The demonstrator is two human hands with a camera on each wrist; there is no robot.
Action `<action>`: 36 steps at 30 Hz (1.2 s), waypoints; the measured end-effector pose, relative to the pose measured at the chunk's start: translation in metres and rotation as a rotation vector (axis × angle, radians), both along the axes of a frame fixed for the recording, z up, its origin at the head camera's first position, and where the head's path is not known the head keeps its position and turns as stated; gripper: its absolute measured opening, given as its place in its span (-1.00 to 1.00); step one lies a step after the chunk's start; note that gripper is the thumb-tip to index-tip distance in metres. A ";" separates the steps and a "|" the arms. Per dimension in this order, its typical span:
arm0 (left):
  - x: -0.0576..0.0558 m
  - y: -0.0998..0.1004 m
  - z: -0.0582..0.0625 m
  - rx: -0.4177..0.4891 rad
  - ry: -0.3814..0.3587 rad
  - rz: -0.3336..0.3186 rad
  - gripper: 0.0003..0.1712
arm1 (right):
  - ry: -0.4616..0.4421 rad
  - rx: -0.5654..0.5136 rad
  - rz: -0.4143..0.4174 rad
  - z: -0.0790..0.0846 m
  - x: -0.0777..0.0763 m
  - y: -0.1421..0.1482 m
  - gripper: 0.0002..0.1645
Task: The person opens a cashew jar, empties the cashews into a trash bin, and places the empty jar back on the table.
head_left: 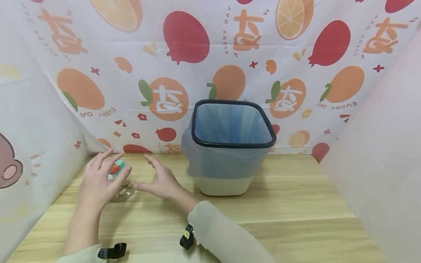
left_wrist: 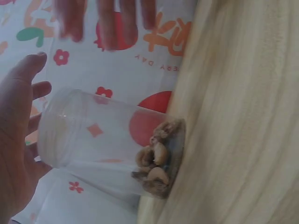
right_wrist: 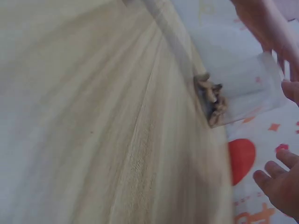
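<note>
A clear round jar (head_left: 124, 194) stands upright on the table at the left. In the left wrist view, nuts (left_wrist: 158, 156), among them what look like cashews and walnut pieces, lie at its bottom. Its top bears a green, white and red label (head_left: 116, 168) in the head view. Around the jar's top is my left hand (head_left: 98, 179), fingers spread and thumb apart; whether it touches the jar is hard to tell. My right hand (head_left: 160, 181) hovers just right of the jar, holding nothing, its thumb and fingers apart.
A pale bin (head_left: 227, 184) with a black rim and a blue bag lining stands right of my hands, towards the back. A fruit-print cloth (head_left: 204, 84) hangs behind the wooden table (head_left: 296, 219), and pale sheets close off both sides.
</note>
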State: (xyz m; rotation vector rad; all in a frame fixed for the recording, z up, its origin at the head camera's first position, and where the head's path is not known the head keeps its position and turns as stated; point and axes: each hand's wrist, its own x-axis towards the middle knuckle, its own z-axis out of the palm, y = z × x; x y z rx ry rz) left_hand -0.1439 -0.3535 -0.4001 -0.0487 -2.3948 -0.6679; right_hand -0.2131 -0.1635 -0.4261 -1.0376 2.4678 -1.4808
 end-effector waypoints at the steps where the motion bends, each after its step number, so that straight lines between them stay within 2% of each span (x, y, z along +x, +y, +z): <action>1: 0.000 0.001 -0.001 0.001 -0.016 0.002 -0.44 | -0.037 0.006 0.001 -0.003 -0.003 -0.003 0.16; 6: 0.001 0.000 -0.003 0.003 -0.083 0.025 -0.39 | -0.191 0.031 0.036 -0.014 -0.008 -0.020 0.26; 9: 0.002 -0.001 -0.003 -0.008 -0.113 0.030 -0.34 | -0.242 0.057 0.062 -0.017 -0.008 -0.029 0.28; 13: 0.001 -0.002 -0.006 -0.005 -0.081 0.025 -0.32 | -0.235 0.089 0.117 -0.017 -0.009 -0.040 0.25; 18: -0.001 0.002 -0.011 0.014 0.063 -0.003 -0.35 | -0.190 0.139 0.166 -0.016 -0.011 -0.047 0.04; 21: -0.002 0.004 -0.009 0.016 0.096 -0.009 -0.35 | -0.157 0.158 0.155 -0.016 -0.012 -0.048 0.00; 24: -0.003 0.010 -0.004 0.010 0.122 -0.020 -0.36 | -0.172 0.128 0.142 -0.015 -0.013 -0.041 -0.01; 29: -0.005 0.026 0.005 -0.014 0.189 -0.085 -0.37 | -0.197 0.041 0.143 -0.015 -0.012 -0.019 -0.01; 36: 0.007 0.049 0.027 -0.020 0.148 -0.133 -0.35 | -0.116 -0.056 0.180 -0.005 0.000 0.015 0.07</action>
